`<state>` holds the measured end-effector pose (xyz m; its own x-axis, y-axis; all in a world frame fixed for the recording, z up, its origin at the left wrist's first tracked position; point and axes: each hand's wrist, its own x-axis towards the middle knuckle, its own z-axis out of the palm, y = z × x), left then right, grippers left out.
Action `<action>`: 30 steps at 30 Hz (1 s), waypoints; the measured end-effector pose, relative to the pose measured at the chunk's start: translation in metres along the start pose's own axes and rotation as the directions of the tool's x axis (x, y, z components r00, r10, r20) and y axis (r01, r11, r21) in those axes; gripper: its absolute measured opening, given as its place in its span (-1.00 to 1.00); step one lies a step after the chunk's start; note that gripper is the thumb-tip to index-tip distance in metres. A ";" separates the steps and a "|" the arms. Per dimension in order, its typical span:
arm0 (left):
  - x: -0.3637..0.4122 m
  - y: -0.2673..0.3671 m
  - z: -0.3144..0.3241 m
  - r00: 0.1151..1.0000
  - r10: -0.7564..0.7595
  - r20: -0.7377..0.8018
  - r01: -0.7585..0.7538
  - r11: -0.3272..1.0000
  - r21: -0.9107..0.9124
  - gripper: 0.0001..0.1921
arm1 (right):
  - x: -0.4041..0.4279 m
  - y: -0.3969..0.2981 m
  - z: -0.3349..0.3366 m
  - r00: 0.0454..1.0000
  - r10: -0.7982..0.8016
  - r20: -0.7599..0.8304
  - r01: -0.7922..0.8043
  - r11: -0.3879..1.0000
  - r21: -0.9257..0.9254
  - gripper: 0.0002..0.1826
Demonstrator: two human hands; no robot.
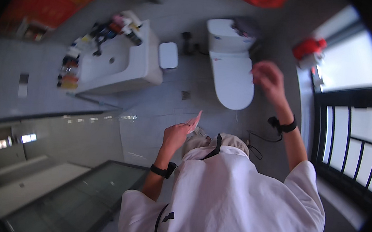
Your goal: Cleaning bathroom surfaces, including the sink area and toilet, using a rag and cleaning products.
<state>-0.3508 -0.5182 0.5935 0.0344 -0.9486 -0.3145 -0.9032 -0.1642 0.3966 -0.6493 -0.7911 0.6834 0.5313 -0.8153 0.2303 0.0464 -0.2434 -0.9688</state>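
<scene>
My left hand (178,134) is held out over the floor in front of my body, its fingers stretched and nothing visible in it. Raised beside the right edge of the toilet lid (233,82) is my right hand (270,79), blurred, with its fingers bent. From this view I cannot tell whether that hand touches the toilet or holds anything small. The white toilet has its lid down, and a dark cloth (246,26) lies on the tank (223,39). A black strap with a small device (287,125) circles my right wrist, and a similar strap (161,170) is on my left.
A white washbasin (102,64) with several bottles (68,78) along its rim stands at the left. Between it and the toilet is a white-lidded bin (168,55). A barred window (351,138) is at the right. Near my feet a black cable (256,153) hangs; a floor drain (186,95) lies ahead.
</scene>
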 end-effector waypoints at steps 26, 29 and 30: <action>-0.064 -0.432 0.010 0.542 -0.839 -0.055 0.774 0.524 -0.355 -0.60 | 0.313 0.207 0.447 0.868 0.022 0.496 0.126 0.957 -0.262 -0.72; -0.187 -0.425 0.185 0.403 -0.873 0.275 0.898 0.320 -0.302 -0.63 | 0.352 0.266 0.488 0.881 -0.063 0.470 0.180 0.961 -0.209 -0.73; -0.210 -0.398 0.192 0.367 -0.841 0.398 0.904 0.222 -0.365 -0.66 | 0.362 0.291 0.490 0.882 0.057 0.468 0.055 0.973 -0.222 -0.75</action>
<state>-0.0807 -0.2022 0.3360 0.6020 -0.1028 -0.7918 -0.0132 -0.9928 0.1188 -0.0295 -0.8995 0.4404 0.8669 -0.4874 0.1050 -0.1138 -0.3985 -0.9101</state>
